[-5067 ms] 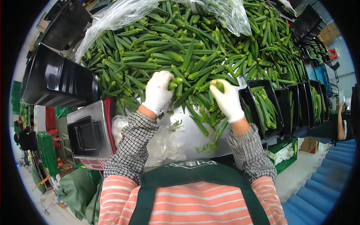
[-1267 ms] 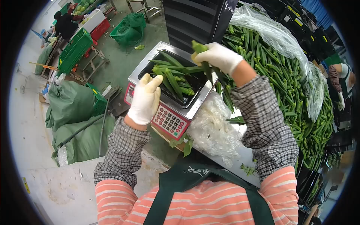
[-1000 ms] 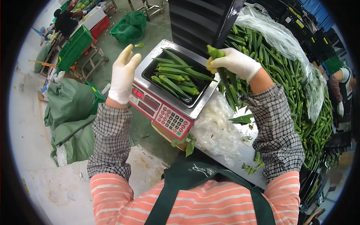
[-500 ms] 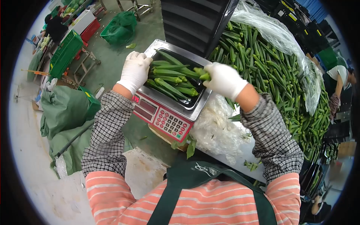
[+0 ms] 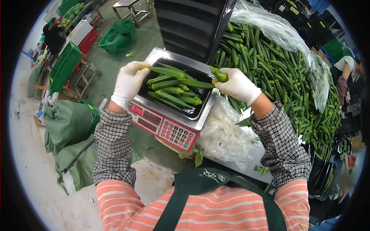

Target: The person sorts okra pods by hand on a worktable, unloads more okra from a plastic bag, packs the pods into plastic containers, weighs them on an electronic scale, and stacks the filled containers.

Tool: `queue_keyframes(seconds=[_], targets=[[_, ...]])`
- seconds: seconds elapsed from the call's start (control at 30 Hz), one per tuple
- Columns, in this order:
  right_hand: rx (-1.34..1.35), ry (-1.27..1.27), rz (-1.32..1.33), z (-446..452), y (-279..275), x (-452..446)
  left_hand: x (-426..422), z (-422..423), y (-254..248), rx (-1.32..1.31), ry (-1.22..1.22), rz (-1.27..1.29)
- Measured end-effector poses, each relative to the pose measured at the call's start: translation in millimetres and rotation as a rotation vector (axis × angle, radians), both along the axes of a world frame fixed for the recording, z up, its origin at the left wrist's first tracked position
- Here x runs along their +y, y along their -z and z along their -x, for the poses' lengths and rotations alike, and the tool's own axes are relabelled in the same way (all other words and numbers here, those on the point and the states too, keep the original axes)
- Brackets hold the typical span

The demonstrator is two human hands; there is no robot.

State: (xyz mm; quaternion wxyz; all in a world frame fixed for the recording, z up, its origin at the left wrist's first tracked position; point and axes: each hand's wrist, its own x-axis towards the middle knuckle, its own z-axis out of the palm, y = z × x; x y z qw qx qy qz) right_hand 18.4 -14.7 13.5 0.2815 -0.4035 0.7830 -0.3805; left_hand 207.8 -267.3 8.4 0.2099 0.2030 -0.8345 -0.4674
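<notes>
A black tray [image 5: 195,112] holding several green okra pods [image 5: 172,91] sits on the metal platform of a red and white digital scale [image 5: 165,127], its display lit with red digits. My left hand [image 5: 129,85], in a white glove, is closed at the tray's left side, thumb and fingers pinching the tip of an upper okra pod [image 5: 168,72]. Just past the tray's right edge, my gloved right hand [image 5: 239,85] grips a short, thick okra pod [image 5: 219,74] by its end. Another pod in the tray reaches toward the right fingers; whether they touch it is unclear.
A large heap of okra [image 5: 266,73] lies on the right, partly under clear plastic sheeting [image 5: 287,32]. Crumpled plastic [image 5: 225,134] rests beside the scale. Black crates [image 5: 189,29] stand behind it. Green sacks [image 5: 71,123] are at left; other people work farther off.
My left hand has shifted from the tray's corner onto a pod's tip. My right hand has drawn right, away from the tray, with its okra turned more upright. The display digits differ.
</notes>
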Motion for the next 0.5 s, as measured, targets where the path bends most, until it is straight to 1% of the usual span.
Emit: queue_keyframes(seconds=[0.03,0.07,0.1,0.17,0.2,0.23,0.27,0.3,0.37,0.43,0.5], targets=[[-0.013,0.006,0.029,-2,5,-1,0,4,7,-0.027,0.041,0.122],[0.047,0.027,0.013,-3,10,-3,-2,10,15,-0.039,0.14,0.43],[0.086,0.014,0.003,-4,13,-3,-1,13,21,-0.025,0.187,0.67],[0.165,-0.013,-0.007,-3,17,-5,-1,18,29,0.005,0.15,0.733],[0.213,-0.017,0.033,-1,14,-4,-4,19,28,0.054,0.111,0.668],[0.148,0.005,0.078,3,9,-1,-6,19,26,0.101,0.072,0.6],[0.097,0.061,0.067,10,4,2,-8,19,25,0.147,0.03,0.531],[0.049,0.116,0.055,13,-3,2,-12,19,24,0.151,-0.005,0.561],[-0.046,0.128,0.073,10,-25,0,-26,19,23,0.16,-0.075,0.627],[0.009,0.041,0.121,2,-30,-14,-35,13,19,0.182,-0.145,0.357],[0.102,-0.075,0.216,-12,-31,-33,-41,4,17,0.207,-0.218,0.24]])
